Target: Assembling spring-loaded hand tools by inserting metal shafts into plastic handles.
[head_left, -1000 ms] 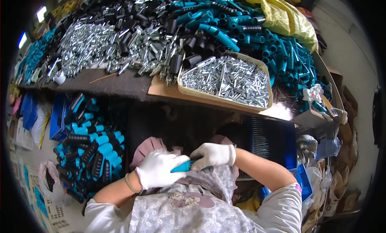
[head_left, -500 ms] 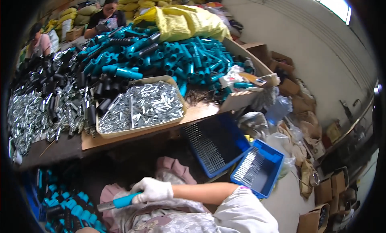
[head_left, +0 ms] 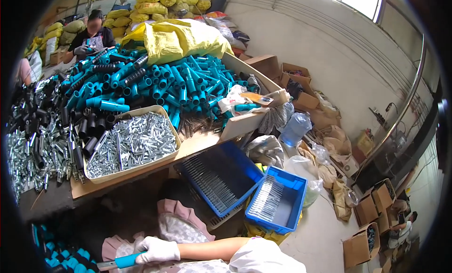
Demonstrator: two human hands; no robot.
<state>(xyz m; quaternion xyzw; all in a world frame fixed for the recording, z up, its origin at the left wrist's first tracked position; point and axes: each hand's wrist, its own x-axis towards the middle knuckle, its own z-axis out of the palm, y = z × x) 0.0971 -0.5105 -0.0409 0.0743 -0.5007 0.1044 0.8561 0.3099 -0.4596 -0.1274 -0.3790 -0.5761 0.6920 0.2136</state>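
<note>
Head view: gripping a teal-handled metal tool with the gloved right hand, lower left of the frame; cannot tell the left hand's state. Metal rods in a blue bin, right of lower centre.

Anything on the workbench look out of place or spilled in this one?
Possibly the crumpled white plastic at the right end of the teal tube heap: it looks like stray wrapping lying against the tubes. No damage shows.

1 head-worn fisheye looks down across the workbench from nearby.
</note>
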